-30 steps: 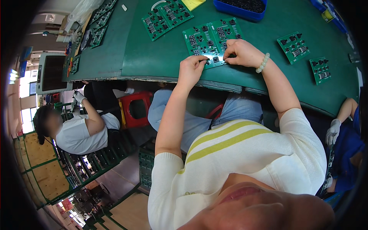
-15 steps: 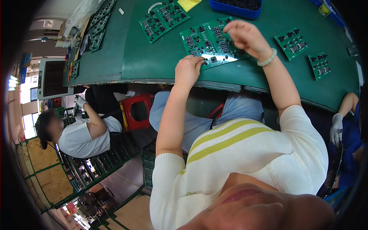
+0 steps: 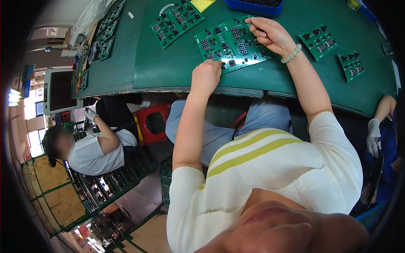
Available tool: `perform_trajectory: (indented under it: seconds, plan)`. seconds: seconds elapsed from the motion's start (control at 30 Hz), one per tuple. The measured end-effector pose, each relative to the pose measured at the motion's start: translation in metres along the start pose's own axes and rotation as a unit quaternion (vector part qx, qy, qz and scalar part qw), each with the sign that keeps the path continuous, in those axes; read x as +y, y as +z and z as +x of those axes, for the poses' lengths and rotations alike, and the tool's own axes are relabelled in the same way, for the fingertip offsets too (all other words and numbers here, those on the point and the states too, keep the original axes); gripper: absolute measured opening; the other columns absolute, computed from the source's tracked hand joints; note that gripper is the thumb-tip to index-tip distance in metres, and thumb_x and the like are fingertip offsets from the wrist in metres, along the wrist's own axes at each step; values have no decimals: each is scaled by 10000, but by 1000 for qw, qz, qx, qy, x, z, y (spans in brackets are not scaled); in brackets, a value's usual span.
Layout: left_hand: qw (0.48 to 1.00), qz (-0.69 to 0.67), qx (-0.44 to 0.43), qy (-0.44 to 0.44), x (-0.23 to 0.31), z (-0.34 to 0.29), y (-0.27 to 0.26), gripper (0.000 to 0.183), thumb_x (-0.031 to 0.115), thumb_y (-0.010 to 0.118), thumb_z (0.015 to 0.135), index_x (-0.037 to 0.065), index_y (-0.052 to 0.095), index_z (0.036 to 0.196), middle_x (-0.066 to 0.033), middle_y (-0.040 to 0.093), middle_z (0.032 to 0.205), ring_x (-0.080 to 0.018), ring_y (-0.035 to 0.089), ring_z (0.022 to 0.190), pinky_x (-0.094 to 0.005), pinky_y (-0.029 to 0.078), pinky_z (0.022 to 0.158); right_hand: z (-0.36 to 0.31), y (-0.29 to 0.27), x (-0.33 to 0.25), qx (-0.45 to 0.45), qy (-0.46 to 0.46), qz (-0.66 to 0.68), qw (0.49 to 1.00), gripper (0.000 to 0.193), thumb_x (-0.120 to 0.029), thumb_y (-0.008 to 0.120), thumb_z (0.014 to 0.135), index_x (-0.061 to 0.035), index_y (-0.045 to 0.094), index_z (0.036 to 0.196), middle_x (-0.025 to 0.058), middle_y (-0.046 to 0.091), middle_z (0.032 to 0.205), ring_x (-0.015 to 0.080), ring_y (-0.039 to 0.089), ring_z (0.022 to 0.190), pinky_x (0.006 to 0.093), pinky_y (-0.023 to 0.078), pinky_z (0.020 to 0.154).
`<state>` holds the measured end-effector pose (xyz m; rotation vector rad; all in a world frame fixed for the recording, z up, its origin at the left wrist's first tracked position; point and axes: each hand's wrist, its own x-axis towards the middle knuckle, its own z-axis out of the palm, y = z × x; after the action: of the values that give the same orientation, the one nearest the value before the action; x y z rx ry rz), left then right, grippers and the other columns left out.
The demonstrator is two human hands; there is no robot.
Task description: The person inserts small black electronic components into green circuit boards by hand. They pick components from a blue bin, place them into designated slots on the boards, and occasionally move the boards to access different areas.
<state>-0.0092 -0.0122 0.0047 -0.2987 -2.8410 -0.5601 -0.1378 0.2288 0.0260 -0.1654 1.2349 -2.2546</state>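
Observation:
A green circuit board [image 3: 230, 55] with black buttons and digit displays lies in front of me on the bench. My left hand [image 3: 206, 78] is closed at its near left corner, fingertips gripping the edge beside a black button. Over the board's far right corner, my right hand [image 3: 272, 36] has thumb and forefinger pinched together, the other fingers curled. Whatever small thing may be in that pinch is too small to tell. A pale bead bracelet circles the right wrist.
Another populated board [image 3: 177, 23] lies farther left, and two smaller boards [image 3: 318, 42] lie to the right. A blue tray [image 3: 253, 8] of small black parts stands at the back beside yellow paper [image 3: 202, 5]. Co-workers sit left and right; a red stool [image 3: 152, 124] is nearby.
My right hand has moved slightly, its blurred, raised fingers now pinched at the board's far right corner. My left hand stays at the near corner. The whole view has shifted a little.

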Motion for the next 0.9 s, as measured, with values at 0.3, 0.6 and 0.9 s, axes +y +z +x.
perform_trajectory:
  seconds: [0.3, 0.6, 0.9]
  plan:
    - [489, -813, 56, -311, -15, 12, -19, 325, 7, 464, 894, -64, 505, 1208, -79, 520, 765, -120, 428, 584, -221, 291, 446, -3, -3, -1, -28, -7, -142, 989, 233, -156, 617, 941, 0, 664, 1108, -27, 567, 775, -2, 383, 566, 149, 265, 449]
    - [531, -781, 7, -328, 20, 43, -1, 200, 56, 511, 955, -49, 509, 1126, -158, 596, 899, -130, 462, 625, -214, 327, 447, 2, -16, 5, -108, -103, -454, 879, 170, -117, 753, 807, 6, 713, 917, 55, 710, 832, 93, 637, 739, 245, 516, 683]
    - [586, -746, -7, -317, 32, 48, 11, 231, 101, 572, 959, -80, 592, 1101, -70, 582, 845, -81, 487, 659, -188, 338, 461, -7, -7, 5, -115, -111, -602, 782, 146, -139, 772, 698, -21, 716, 763, 89, 666, 677, 193, 621, 601, 318, 480, 578]
